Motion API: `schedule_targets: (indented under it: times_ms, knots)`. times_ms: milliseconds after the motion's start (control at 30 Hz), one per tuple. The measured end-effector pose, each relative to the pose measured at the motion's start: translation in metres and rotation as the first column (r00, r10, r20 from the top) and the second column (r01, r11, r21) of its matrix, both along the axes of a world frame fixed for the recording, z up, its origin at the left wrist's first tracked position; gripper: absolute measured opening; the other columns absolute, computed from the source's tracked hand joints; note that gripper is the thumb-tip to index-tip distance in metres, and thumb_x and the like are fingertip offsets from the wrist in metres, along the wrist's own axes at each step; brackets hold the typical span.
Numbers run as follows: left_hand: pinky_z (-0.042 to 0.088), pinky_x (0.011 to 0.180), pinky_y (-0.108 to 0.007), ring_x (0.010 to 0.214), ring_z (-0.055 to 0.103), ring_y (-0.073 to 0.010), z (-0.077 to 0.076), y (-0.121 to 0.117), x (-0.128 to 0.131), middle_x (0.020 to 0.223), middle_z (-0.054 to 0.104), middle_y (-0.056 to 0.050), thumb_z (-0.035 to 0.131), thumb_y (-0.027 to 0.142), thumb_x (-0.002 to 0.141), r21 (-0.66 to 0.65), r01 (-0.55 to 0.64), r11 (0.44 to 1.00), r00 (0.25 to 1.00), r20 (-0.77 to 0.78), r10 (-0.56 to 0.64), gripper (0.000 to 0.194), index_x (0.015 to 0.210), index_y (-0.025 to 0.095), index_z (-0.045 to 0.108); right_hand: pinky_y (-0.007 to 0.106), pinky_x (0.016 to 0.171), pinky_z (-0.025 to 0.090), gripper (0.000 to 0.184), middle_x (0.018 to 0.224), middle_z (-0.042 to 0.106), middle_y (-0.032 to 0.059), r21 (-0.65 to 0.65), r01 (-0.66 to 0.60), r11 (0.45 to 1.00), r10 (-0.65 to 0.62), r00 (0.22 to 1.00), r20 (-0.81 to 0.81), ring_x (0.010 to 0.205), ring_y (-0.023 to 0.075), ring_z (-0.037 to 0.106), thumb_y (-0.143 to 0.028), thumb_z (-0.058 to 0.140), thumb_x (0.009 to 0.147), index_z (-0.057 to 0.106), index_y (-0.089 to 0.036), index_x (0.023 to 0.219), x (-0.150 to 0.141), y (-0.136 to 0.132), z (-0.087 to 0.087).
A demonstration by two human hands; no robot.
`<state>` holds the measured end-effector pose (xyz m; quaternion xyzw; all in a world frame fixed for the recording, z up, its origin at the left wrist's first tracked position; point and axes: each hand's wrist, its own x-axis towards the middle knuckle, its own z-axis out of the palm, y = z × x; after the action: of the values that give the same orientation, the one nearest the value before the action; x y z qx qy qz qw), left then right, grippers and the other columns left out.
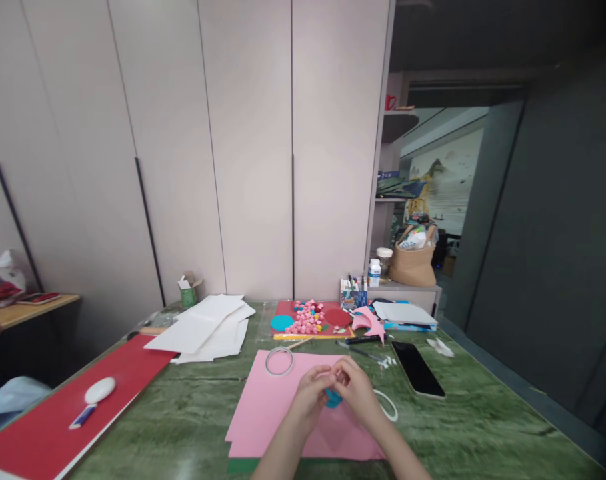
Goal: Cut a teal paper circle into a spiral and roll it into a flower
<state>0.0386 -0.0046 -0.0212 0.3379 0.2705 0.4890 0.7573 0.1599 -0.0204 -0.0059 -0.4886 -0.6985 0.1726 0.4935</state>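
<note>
My left hand [313, 391] and my right hand [351, 383] meet above the pink paper [257, 407], their fingertips pinched together. Between and below them shows a small blue piece [333, 399]; its kind cannot be made out, and the fingers cover most of it. Which hand bears it is unclear. A round tape-like ring [279, 361] lies on the paper's upper left. Partly behind my right wrist is a white ring [387, 405]. Green paper [243, 465] peeks out under the pink sheets.
Behind the paper sit pink beads [307, 320] on a red sheet with a blue disc [282, 323]. A phone [417, 369] lies right, white sheets [203, 327] back left. A red board [57, 420] carries a white oval object [100, 391]. Pink scraps [369, 323] lie near a pen box [353, 292].
</note>
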Motion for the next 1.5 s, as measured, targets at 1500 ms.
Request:
schedule_targets:
  times_ms: [1500]
  knots:
    - [0.037, 0.058, -0.022, 0.059, 0.054, -0.0096, 0.0028, 0.0009, -0.0027, 0.07, 0.062, -0.004, 0.075, 0.022, 0.051, 0.068, 0.014, 0.998, 0.992, -0.124, -0.005, 0.037, 0.083, 0.012, 0.059, 0.022, 0.056, 0.035, 0.008, 0.068, 0.048, -0.0021, 0.045, 0.0, 0.999, -0.002, 0.998, 0.066, 0.062, 0.0106, 0.045, -0.01, 0.055, 0.064, 0.051, -0.018, 0.065, 0.0066, -0.0019, 0.0031]
